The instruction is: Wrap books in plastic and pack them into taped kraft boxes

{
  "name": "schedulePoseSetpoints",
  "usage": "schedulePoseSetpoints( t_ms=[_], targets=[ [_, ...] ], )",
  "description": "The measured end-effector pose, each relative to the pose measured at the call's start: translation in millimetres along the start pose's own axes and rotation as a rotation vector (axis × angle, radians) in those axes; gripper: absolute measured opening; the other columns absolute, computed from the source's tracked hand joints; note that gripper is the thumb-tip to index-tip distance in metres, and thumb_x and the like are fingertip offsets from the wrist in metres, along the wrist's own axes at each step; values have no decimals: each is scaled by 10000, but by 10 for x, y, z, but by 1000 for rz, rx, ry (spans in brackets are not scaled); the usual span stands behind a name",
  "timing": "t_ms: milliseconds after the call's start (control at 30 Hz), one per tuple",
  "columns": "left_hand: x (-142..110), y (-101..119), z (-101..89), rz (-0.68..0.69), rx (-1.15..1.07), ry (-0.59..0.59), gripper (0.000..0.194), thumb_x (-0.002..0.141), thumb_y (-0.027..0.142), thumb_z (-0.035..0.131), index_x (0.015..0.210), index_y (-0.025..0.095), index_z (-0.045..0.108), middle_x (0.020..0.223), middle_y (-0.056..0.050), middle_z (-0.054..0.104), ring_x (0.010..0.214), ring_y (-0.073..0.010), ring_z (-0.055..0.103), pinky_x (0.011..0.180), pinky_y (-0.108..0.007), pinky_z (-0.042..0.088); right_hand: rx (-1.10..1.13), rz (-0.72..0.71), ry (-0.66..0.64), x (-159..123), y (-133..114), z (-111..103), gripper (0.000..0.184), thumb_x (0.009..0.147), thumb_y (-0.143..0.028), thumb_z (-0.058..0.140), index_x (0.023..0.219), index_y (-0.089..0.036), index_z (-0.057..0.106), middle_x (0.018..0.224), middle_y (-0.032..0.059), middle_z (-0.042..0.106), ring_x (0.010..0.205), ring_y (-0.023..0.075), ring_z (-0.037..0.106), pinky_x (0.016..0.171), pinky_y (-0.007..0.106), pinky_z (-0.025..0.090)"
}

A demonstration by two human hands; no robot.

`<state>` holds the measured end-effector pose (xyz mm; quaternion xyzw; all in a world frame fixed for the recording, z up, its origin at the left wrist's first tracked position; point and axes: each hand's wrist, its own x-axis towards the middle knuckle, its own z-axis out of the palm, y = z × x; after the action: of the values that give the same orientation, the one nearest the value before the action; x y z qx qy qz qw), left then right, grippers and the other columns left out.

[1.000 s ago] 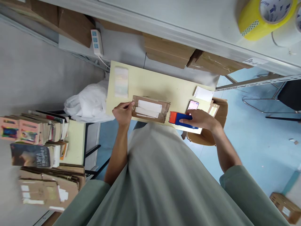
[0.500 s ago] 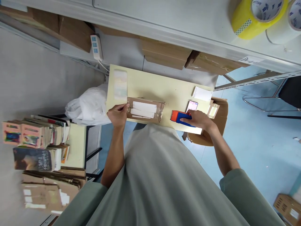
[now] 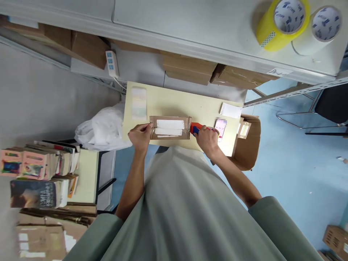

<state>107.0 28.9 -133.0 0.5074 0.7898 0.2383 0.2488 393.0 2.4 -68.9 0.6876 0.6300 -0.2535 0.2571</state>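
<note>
A small cardboard box [image 3: 187, 127] with white paper strips on its upper face lies at the near edge of the pale table [image 3: 174, 98]. At the box's left end, my left hand [image 3: 140, 136] pinches its corner with thumb and fingers. My right hand [image 3: 207, 140] is wrapped round a red and blue tape dispenser [image 3: 196, 127], whose red front end meets the box's right end. Part of a tape roll shows beyond the knuckles. Whether tape sticks to the box there, I cannot tell.
To the right are a phone [image 3: 220, 127], white papers [image 3: 230, 110] and an open carton [image 3: 251, 143]. A shelf [image 3: 190, 21] with tape rolls [image 3: 274, 34] overhangs the far side. At left stand a white plastic bag [image 3: 102, 127] and stacked books [image 3: 35, 192].
My right hand has brought the tape dispenser leftward from beside the phone to the box's right end. The left hand still grips the box's left end.
</note>
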Motion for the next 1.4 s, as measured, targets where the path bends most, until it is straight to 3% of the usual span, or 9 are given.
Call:
schedulePoseSetpoints(
  t_ms=[200,333,600,767,900,1067,1200,1300,1400],
  targets=[
    [43,39,-10,-42,-38,-31,225,904,414,752,945,209,835,932,-59,855,877,-256,811,884,-344,623,56,103,-24,110,-13,171,422,1132,-351,520,1321,6,646,1006,303,787,1015,375,815,796,387,570],
    [139,205,-110,-3,-93,-6,223,886,359,769,1048,206,786,1100,-74,852,816,-213,774,863,-341,624,121,196,102,-41,178,-13,471,1142,-404,508,1328,11,631,1002,308,787,992,389,817,794,405,570],
    [498,1440,-388,562,-411,-109,232,1018,281,658,1221,216,748,1231,-88,790,951,-188,776,862,-313,646,259,93,569,-302,146,-1362,548,1158,-517,423,1482,-81,498,1144,264,780,1029,407,771,863,446,562],
    [698,2271,-620,883,-463,-102,231,1051,243,651,1259,221,749,1251,-89,773,1011,-185,779,930,-311,643,165,-141,834,122,-88,-2219,472,1131,-294,410,1532,-49,454,1287,281,742,1234,402,684,1111,511,486],
    [836,2495,-812,965,-458,-55,250,1053,215,643,1281,219,744,1269,-88,764,1027,-184,778,935,-309,648,103,-145,844,555,-231,-2597,453,1111,-200,414,1505,14,484,1288,287,747,1257,382,666,1197,505,391],
    [896,2310,-989,940,-427,-38,256,1060,242,634,1286,227,753,1272,-92,767,1010,-190,775,907,-311,655,85,-113,765,863,-320,-2670,475,1116,-185,423,1519,56,497,1372,314,713,1345,361,609,1257,489,326],
    [904,1832,-957,841,-410,-72,272,1039,265,649,1283,214,759,1281,-103,770,1035,-210,775,929,-332,654,148,-85,875,845,-285,-2493,519,1125,-208,402,1594,1,475,1571,312,584,1486,370,505,1275,526,344],
    [849,1190,-811,667,-383,-150,279,1021,284,649,1268,213,757,1281,-104,776,1040,-214,785,962,-346,656,243,-91,994,635,-218,-2033,557,1148,-290,354,1656,-74,429,1676,285,490,1564,380,445,1278,571,377],
    [670,452,-645,402,-354,-215,271,1028,319,629,1241,205,750,1283,-118,784,1065,-220,797,1008,-365,653,383,-101,923,303,-171,-1259,597,1169,-405,326,1695,-124,369,1677,272,506,1574,378,475,1242,587,453]
  ],
)
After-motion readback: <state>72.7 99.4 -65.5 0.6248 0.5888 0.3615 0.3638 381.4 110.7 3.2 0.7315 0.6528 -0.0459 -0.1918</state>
